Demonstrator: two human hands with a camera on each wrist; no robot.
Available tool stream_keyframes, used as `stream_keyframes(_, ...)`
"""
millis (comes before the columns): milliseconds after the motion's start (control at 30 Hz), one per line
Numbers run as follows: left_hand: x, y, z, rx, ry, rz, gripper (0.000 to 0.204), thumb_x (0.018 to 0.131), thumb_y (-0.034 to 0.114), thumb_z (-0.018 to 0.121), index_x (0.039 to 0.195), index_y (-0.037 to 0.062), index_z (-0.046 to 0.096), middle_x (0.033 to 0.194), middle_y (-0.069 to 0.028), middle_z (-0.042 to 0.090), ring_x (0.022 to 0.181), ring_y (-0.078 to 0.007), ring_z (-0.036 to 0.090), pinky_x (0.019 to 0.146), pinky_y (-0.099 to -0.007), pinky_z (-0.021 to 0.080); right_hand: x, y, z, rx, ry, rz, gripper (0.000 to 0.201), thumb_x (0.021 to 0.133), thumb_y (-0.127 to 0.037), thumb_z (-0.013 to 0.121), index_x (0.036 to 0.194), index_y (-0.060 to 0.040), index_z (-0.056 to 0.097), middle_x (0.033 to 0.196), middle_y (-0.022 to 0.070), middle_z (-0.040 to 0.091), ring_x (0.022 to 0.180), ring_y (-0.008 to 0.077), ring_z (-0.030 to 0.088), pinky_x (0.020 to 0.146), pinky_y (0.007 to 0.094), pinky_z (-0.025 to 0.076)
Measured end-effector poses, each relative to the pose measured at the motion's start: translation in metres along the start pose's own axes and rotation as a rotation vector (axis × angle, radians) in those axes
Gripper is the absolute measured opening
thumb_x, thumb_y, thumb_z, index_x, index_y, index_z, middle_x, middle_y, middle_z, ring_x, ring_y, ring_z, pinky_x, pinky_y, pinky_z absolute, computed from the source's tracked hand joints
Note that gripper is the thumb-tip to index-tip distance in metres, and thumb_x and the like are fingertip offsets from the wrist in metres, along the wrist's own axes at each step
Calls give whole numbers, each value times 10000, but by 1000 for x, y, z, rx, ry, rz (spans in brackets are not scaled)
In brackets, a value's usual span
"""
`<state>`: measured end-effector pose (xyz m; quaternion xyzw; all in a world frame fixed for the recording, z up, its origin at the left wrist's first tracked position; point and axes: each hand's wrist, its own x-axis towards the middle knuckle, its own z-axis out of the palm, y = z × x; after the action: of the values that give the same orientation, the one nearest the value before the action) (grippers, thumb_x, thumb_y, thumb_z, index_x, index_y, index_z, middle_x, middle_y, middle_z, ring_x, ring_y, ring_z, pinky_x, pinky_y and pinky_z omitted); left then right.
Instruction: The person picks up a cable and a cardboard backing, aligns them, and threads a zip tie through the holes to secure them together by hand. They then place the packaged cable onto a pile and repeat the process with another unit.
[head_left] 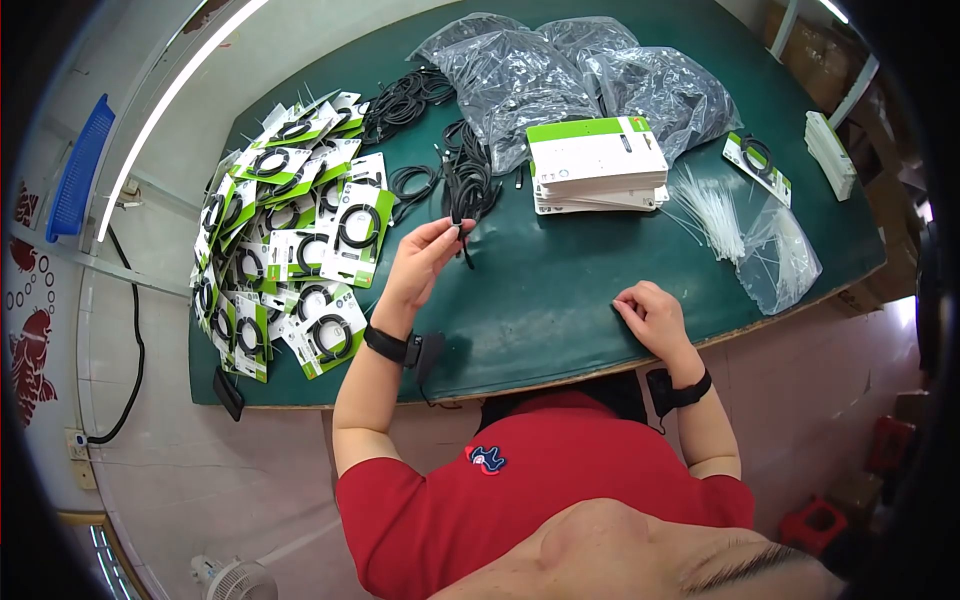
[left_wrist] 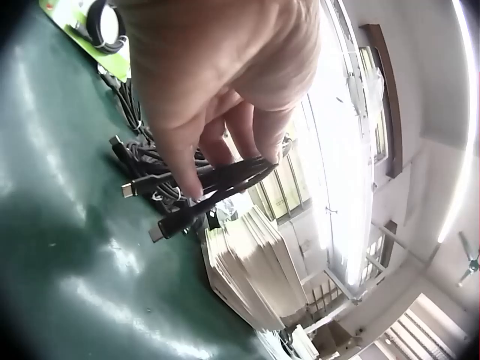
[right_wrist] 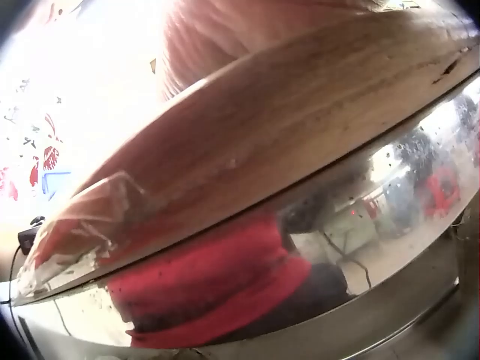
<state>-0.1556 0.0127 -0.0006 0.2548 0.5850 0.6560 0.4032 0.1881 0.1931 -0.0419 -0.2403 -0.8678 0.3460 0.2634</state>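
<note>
My left hand (head_left: 425,262) pinches a black USB-C cable (left_wrist: 217,184) between thumb and fingers above the green table. Two metal-tipped connectors stick out past the fingertips in the left wrist view. Just beyond this hand lies a heap of bundled black cables (head_left: 470,165), with a loose coil (head_left: 410,184) to its left. My right hand (head_left: 652,318) rests near the table's front edge, fingers loosely curled and nothing seen in them. In the right wrist view only part of that hand (right_wrist: 240,37) shows above the table edge.
Carded cables (head_left: 290,220) are piled on the left of the green table (head_left: 540,290). A stack of white-green cards (head_left: 600,160) stands at centre, clear plastic bags (head_left: 520,85) behind it. White cable ties (head_left: 715,215) and one carded cable (head_left: 757,165) lie on the right.
</note>
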Motion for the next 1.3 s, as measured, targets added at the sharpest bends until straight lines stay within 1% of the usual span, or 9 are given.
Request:
stream_keyframes(100, -17, -1, 5, -173, -161, 36, 287, 1036, 89, 586, 1304, -3, 632, 1267, -144, 686, 1148, -188, 654, 1043, -348, 520, 0, -2, -1, -11, 0, -2, 62, 858, -63, 747, 864, -30, 695, 739, 70, 571, 548, 174, 522, 552, 309, 424)
stream_keyframes(400, -29, -7, 19, -402, -281, 77, 215, 1028, 87, 598, 1221, 9, 648, 1278, -134, 675, 1195, -208, 625, 1094, -395, 478, -1, -15, -5, -15, -39, 6, 60, 860, -46, 745, 883, -23, 694, 765, 74, 566, 563, 167, 529, 572, 298, 440)
stream_keyframes(533, -42, -14, 40, 60, -151, 102, 203, 980, 77, 655, 1178, 30, 657, 1255, -115, 682, 1165, -259, 634, 1082, -417, 468, 11, -49, -9, 121, -157, 15, 99, 879, -59, 748, 961, -24, 704, 819, 58, 609, 606, 117, 549, 588, 270, 453)
stream_keyframes(633, -51, -22, 64, 802, -188, 601, 272, 918, 80, 715, 1183, 47, 661, 1223, -109, 682, 1118, -329, 634, 1070, -426, 463, 28, -72, 6, 370, -245, 39, 198, 902, -72, 751, 1079, -9, 686, 889, 33, 656, 660, 70, 562, 605, 241, 467)
stream_keyframes(767, -65, -26, 91, 1008, -187, 775, 359, 869, 95, 753, 1215, 64, 663, 1275, -129, 651, 1156, -379, 612, 1068, -422, 464, 44, -78, 29, 690, -302, 235, 278, 952, -139, 720, 1184, -8, 641, 937, 17, 679, 682, 48, 562, 597, 211, 456)
stream_keyframes(967, -67, -30, 89, 842, -57, 652, 459, 873, 121, 755, 1310, 74, 623, 1373, -143, 596, 1232, -378, 583, 1052, -424, 476, 47, -65, 25, 1153, -148, 564, 227, 1036, -252, 611, 1136, -49, 630, 842, -9, 628, 607, 35, 476, 533, 193, 380)
stream_keyframes(1067, -57, -39, 77, 806, 28, 544, 513, 872, 124, 755, 1358, 85, 596, 1417, -150, 565, 1269, -370, 567, 1047, -420, 480, 45, -63, 14, 1133, -124, 607, 229, 1054, -271, 580, 1106, -53, 626, 776, -28, 576, 567, 26, 409, 503, 192, 342)
stream_keyframes(1200, -47, -38, 67, 989, -47, 585, 522, 864, 118, 750, 1358, 86, 587, 1342, -145, 606, 1212, -353, 590, 994, -417, 507, 36, -55, 1, 1109, -136, 608, 254, 1069, -297, 558, 1093, -53, 624, 706, -47, 514, 532, 14, 341, 472, 190, 289)
stream_keyframes(1300, -36, -34, 62, 1263, -80, 483, 471, 871, 127, 748, 1322, 73, 621, 1299, -158, 633, 1162, -364, 610, 975, -410, 512, 28, -50, -4, 1093, -180, 583, 268, 1073, -307, 552, 1090, -50, 625, 683, -51, 491, 521, 10, 321, 460, 190, 262)
